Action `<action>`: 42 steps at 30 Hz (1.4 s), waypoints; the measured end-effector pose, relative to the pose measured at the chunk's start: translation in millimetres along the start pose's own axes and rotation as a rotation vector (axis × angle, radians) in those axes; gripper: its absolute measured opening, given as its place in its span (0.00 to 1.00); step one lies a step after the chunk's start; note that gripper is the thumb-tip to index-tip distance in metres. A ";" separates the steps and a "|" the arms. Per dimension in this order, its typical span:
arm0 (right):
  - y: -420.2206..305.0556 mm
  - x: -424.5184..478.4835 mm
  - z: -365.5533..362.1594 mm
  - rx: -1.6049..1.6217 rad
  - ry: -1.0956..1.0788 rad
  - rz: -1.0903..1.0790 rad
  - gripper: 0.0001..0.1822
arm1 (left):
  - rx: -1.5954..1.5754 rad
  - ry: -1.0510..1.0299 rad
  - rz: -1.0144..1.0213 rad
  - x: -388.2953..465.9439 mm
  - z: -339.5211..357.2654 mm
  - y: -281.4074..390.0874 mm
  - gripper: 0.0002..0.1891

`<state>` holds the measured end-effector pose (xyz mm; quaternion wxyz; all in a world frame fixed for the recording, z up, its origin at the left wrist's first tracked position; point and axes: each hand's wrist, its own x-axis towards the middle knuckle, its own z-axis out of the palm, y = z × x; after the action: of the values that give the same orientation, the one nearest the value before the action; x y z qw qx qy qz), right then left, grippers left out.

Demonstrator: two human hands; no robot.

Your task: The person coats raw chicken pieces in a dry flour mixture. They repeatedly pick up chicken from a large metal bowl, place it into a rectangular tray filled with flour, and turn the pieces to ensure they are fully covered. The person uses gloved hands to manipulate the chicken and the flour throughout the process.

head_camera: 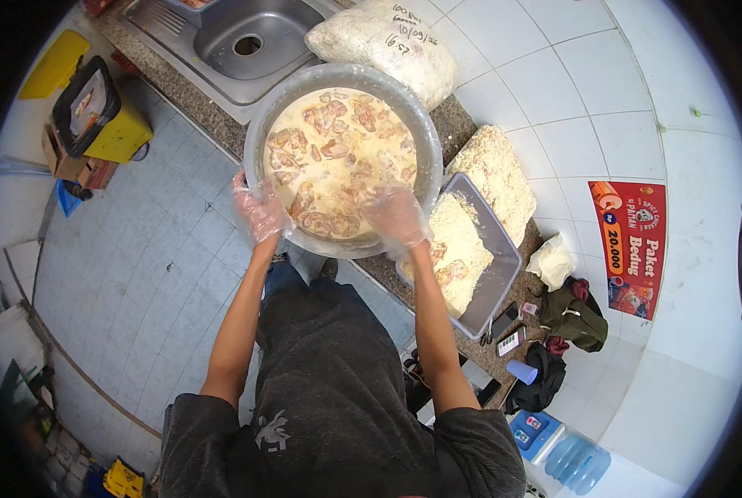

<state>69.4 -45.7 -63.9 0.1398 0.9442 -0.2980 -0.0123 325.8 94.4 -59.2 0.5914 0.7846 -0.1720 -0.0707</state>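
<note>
A large round metal basin [256, 146] holds pieces of raw chicken [337, 147] in a pale, milky batter [321, 168]. At the basin's near left rim is my left hand [260, 210] in a clear plastic glove, its fingers around the edge. My right hand [398, 215], gloved the same way, reaches over the near right rim into the basin. Its blurred fingertips are at the batter, and whether they hold a piece is hidden. Right of the basin, a grey plastic tub [498, 274] contains crumbly flour coating [461, 233] with a few chicken pieces [450, 272] on it.
Bags of flour coating [383, 50] [498, 177] lean against the tiled wall. Beyond the basin is a steel sink [240, 46]. Scissors [487, 336], phones [511, 341], a purple cup [521, 371] and bags [573, 317] lie along the granite counter [458, 127]. A yellow bin [119, 134] stands left.
</note>
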 end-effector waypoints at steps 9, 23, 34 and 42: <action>-54.6 26.7 -65.2 0.358 -0.260 0.177 0.12 | 0.000 0.032 0.031 -2.3 4.0 -3.9 0.25; -5.4 31.4 -90.9 0.308 -0.141 0.064 0.18 | -0.049 0.048 -0.010 -3.0 0.9 4.9 0.26; 53.4 -26.5 -129.0 0.762 0.004 0.709 0.11 | 0.000 0.035 -0.077 -0.5 -0.2 -4.5 0.26; 113.8 -106.9 -186.7 0.460 -0.005 0.814 0.11 | -0.027 -0.026 -0.128 -3.5 -4.1 8.1 0.26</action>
<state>-62.3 -26.4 139.9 -0.0804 0.7569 -0.6396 0.1076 322.3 97.3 -50.6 0.5939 0.7850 -0.1280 -0.1210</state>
